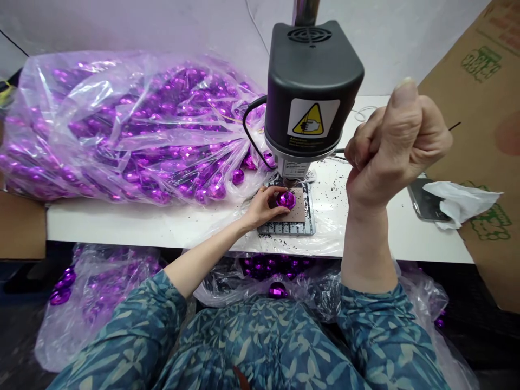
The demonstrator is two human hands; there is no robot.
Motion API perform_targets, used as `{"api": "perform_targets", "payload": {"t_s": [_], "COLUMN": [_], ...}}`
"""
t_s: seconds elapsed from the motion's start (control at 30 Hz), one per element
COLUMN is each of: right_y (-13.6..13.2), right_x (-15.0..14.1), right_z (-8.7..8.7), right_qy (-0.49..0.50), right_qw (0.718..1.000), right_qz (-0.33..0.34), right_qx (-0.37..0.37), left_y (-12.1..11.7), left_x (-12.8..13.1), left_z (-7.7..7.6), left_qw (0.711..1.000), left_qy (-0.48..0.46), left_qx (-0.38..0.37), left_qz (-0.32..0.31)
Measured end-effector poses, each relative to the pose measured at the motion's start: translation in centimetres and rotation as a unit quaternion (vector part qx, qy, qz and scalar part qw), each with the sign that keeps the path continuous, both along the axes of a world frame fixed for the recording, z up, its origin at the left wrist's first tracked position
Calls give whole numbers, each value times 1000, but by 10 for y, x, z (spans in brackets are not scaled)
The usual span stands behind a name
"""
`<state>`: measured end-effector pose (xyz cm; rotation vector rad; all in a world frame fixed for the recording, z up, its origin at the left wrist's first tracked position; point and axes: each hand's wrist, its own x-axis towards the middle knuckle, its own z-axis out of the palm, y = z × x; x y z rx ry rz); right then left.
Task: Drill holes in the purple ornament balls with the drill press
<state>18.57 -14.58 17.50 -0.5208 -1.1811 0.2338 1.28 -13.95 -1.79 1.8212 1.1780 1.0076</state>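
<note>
My left hand (264, 208) has its thumb and fingers closed round the sides of a shiny purple faceted ball (286, 200). The ball sits on a brown square board (298, 214) on the grey slotted base plate (309, 225) of a bench drill press (314, 70). Directly over the ball is the lower end of the press; its tip is hard to make out. My right hand (396, 143) is raised at the right of the press, wrapped in a fist round its thin dark lever handle (455, 126), which shows on both sides of the fist.
A large clear bag (134, 130) of purple balls lies at the left, with a loose ball (238, 176) by its mouth. Dark shavings speckle the white table (195, 227). A phone (424, 200) and tissue (463, 200) lie before a cardboard box (459, 92). More bagged balls (278, 265) are below.
</note>
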Motion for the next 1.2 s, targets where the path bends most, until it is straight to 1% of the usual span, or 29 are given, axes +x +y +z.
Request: {"api": "perform_targets", "payload": {"t_s": [0.1,0.2,0.27,0.4,0.57,0.8,1.0,1.2], "right_y": [-1,-4,-7,-14,-9,-1,2,5], "right_x": [0,-1,-1,-1,2,7,9,10], "right_z": [-1,-5,-10,-24,-40,-54,-61,-80], "right_qy": [7,1,1,2,-18,-67,-75,-55], "right_qw": [1000,1000,999,999,992,969,964,967], "right_qz": [-3,-30,-38,-31,-20,-22,-20,-27], "right_qx": [-4,-4,4,22,127,238,255,248], "left_y": [-2,-2,-2,-3,-4,-5,-4,-6], "left_x": [1,1,1,1,2,1,2,2], "left_z": [-1,-1,-1,-2,-5,-6,-7,-6], "left_qw": [999,999,999,998,999,998,999,999], "left_qy": [28,43,48,51,35,46,39,27], "left_qx": [22,23,24,28,23,31,22,17], "left_qz": [9,5,6,12,6,12,9,13]}}
